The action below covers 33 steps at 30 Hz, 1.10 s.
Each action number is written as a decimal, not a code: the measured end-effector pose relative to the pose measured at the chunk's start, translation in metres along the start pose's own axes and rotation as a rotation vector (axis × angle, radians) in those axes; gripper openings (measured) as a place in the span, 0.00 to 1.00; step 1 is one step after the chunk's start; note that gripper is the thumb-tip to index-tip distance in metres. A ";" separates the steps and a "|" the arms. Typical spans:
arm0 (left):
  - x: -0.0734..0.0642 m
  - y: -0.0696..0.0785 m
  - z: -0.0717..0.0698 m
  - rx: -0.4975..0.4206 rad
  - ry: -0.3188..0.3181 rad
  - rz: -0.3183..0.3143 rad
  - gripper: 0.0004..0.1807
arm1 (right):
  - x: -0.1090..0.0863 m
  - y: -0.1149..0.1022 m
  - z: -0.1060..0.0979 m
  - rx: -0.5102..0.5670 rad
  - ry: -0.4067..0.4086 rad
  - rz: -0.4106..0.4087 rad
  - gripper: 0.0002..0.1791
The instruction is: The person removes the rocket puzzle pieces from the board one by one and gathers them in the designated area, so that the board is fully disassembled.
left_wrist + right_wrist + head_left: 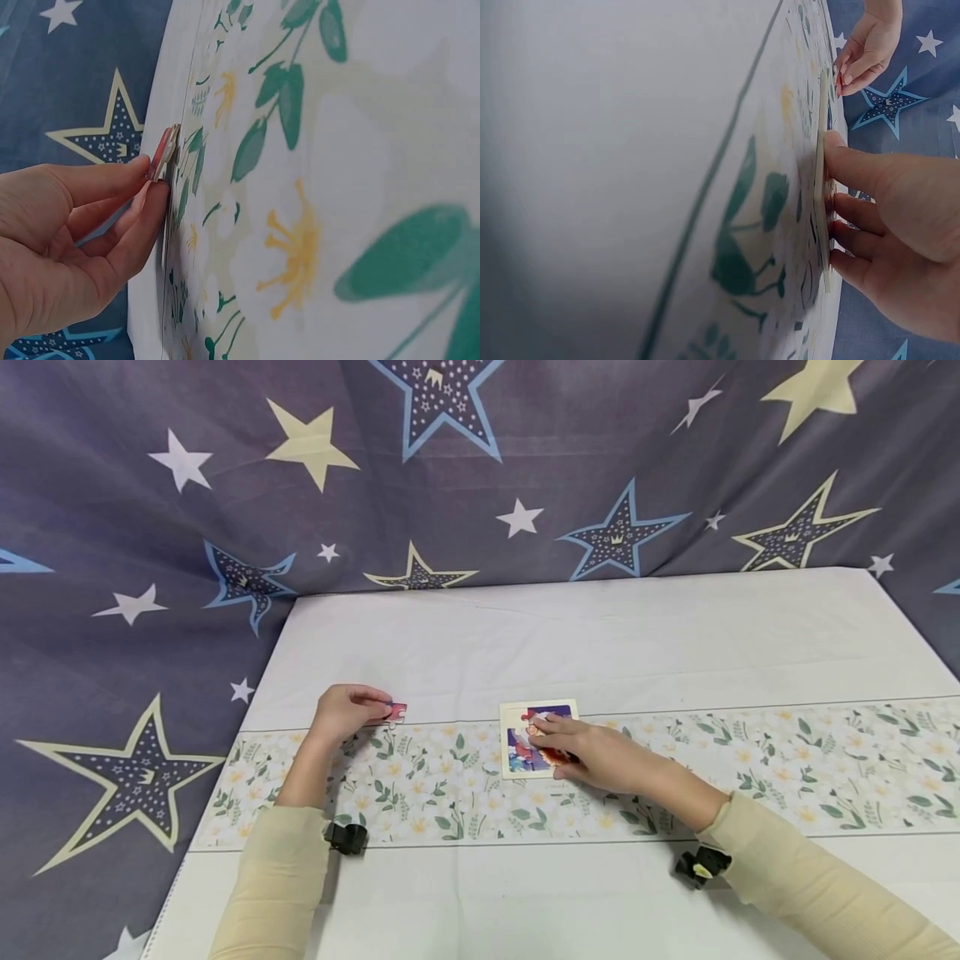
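My left hand pinches a small red jigsaw piece between thumb and fingers, just over the table on the left. In the left wrist view the jigsaw piece appears edge-on at the fingertips, tilted, and close to the tablecloth. Nearer the middle lies a square picture-puzzle board with a cream border and a purple, red and white picture. My right hand rests its fingertips on the picture and covers the board's right part. The right wrist view shows its thumb and fingers touching the thin board.
A white tablecloth with a flowered band covers the table. Behind it and on the left hangs a dark curtain with stars. Black wrist cameras sit on my left wrist and right wrist.
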<state>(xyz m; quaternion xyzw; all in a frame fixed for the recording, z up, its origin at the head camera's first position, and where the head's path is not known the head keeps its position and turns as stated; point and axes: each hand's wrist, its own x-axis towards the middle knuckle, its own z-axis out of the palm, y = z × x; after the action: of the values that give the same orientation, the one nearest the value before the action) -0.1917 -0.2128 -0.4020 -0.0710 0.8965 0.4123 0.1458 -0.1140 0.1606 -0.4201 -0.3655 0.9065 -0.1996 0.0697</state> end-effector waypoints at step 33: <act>-0.007 0.022 0.007 0.061 0.012 0.099 0.17 | -0.001 -0.001 0.002 -0.110 0.076 -0.076 0.27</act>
<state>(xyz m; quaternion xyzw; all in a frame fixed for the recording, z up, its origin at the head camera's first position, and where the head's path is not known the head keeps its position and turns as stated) -0.1888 -0.1927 -0.3879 -0.0246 0.9118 0.3913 0.1220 -0.1121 0.1597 -0.4210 -0.3952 0.9035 -0.1658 0.0074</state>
